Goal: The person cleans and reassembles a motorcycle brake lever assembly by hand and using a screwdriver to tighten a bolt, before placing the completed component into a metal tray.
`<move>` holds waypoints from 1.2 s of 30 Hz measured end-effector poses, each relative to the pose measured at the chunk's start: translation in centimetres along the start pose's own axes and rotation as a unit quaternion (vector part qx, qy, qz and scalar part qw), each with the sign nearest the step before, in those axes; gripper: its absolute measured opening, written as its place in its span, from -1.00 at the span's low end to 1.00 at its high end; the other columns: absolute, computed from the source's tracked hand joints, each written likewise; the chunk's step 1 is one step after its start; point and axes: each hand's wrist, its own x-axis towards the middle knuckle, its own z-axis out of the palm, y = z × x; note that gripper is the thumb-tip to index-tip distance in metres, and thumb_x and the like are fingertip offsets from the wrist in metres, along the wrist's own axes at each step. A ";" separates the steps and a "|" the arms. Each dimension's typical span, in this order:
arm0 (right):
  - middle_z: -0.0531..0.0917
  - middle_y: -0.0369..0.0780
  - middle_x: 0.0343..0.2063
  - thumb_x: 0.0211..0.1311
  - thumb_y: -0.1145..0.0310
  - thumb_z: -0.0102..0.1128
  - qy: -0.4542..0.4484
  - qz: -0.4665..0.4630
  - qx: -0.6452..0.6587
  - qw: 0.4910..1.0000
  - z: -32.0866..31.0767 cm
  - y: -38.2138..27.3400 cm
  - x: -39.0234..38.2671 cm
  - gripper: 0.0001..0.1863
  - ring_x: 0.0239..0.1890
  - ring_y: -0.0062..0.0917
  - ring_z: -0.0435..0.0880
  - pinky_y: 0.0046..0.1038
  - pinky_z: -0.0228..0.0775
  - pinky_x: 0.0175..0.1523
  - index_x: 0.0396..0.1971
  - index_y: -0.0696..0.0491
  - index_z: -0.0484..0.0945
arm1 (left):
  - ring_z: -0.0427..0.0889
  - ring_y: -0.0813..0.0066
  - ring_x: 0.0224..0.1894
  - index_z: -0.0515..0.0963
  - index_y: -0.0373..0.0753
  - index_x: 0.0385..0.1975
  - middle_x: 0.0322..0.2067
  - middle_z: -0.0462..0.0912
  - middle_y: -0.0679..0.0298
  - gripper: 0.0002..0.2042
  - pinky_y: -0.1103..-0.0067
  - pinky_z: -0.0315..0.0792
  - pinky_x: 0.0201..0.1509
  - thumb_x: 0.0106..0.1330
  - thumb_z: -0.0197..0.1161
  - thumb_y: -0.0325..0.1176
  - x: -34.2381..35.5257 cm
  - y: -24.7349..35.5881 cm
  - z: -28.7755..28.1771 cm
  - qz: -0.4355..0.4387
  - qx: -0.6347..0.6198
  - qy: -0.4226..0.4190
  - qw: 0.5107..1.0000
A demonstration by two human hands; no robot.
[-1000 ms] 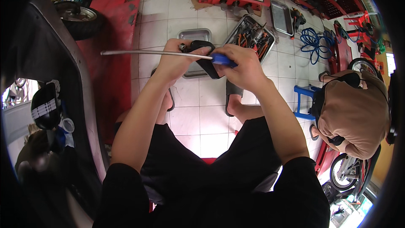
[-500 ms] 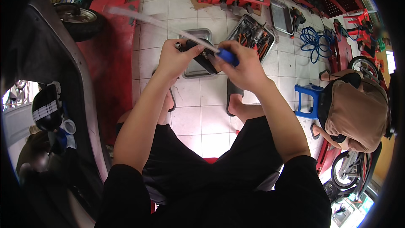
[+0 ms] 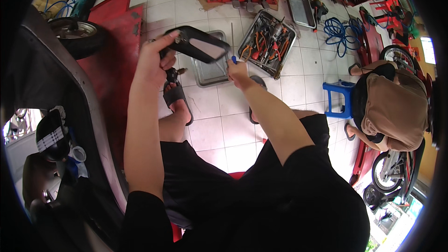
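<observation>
Where the white tiled floor (image 3: 205, 133) extends ahead of the person, three rectangular metal trays lie on it. The tool tray (image 3: 289, 50), right of centre, is heaped with hand tools, including pliers (image 3: 256, 49) with orange grips; the smaller items overlap and cannot be told apart. The shallow tray (image 3: 210, 73), to its left, shows bare metal and is partly covered from view by the mirror. The far tray (image 3: 301, 11) shows a bare bottom and lies just beside a power drill (image 3: 319, 8).

The left hand (image 3: 156, 60) has its fingers curled closed around the near end of the rear-view mirror (image 3: 190, 49). The mirror is raised above the shallow tray, black housing tilted, with its glass partly visible. The right hand (image 3: 239, 73) is closed around the blue handle of a screwdriver (image 3: 234, 59); most of the handle is hidden by the fingers, and the slim shaft points away from the person, between the shallow tray and the tool tray. A small dark fitting (image 3: 173, 75) shows just below the left fingers; whether it joins the mirror cannot be told
</observation>
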 end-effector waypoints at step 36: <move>0.67 -0.14 -0.43 -0.09 0.29 0.50 -0.049 -0.546 -0.218 0.808 -1.6 -16.5 -18.4 -0.65 -0.39 -0.33 0.68 -0.43 0.49 -0.24 -0.34 0.20 0.65 | 0.07 0.77 -0.78 0.45 -0.18 -0.63 -0.78 0.24 0.55 -0.67 0.64 -0.09 -0.70 0.25 0.36 -0.16 -0.9 -3.7 5.0 -0.019 0.097 0.005 0.995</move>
